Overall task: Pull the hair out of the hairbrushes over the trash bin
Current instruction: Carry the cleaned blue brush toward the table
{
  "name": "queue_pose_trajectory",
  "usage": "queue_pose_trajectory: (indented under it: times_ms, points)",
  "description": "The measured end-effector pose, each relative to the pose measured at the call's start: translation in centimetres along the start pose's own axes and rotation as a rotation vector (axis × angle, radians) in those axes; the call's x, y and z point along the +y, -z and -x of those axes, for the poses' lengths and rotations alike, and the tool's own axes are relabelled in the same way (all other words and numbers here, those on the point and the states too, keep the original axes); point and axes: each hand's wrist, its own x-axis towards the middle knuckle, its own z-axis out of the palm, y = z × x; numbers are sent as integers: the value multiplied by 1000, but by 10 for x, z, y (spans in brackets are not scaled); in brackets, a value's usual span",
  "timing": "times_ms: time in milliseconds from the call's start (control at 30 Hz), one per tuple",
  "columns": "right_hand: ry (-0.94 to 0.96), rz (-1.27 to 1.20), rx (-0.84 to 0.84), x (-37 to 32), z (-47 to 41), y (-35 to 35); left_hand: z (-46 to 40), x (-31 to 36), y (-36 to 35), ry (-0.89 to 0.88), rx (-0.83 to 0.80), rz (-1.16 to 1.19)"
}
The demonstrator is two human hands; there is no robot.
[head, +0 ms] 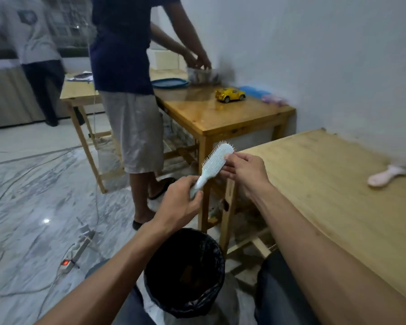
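Note:
My left hand (179, 202) grips the handle of a pale blue hairbrush (215, 161), which points up and to the right, bristles facing left. My right hand (243, 171) is at the brush head with its fingertips curled against the bristle pad; any hair between them is too small to see. Both hands are raised above a trash bin (184, 272) lined with a black bag, which stands between my knees. A second, pinkish brush (388, 174) lies on the wooden table (326, 184) to my right.
A person in a dark shirt and grey shorts (131, 127) stands at another wooden table (220, 113) that holds a yellow toy car (230, 94). A power strip (76, 252) and cables lie on the marble floor at left. Another person (33, 55) stands far left.

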Motion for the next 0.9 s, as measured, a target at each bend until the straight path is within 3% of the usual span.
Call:
queue_pose_trajectory:
  times_ms: [167, 367, 667, 900]
  points:
    - [146, 35, 179, -53, -6, 61, -45, 64, -22, -122, 3, 44]
    - [206, 96, 484, -99, 3, 170, -78, 156, -80, -167, -106, 40]
    - [114, 189, 886, -112, 40, 329, -70, 272, -183, -379, -384, 80]
    - [-22, 403, 1013, -102, 34, 395, -65, 312, -247, -438, -505, 23]
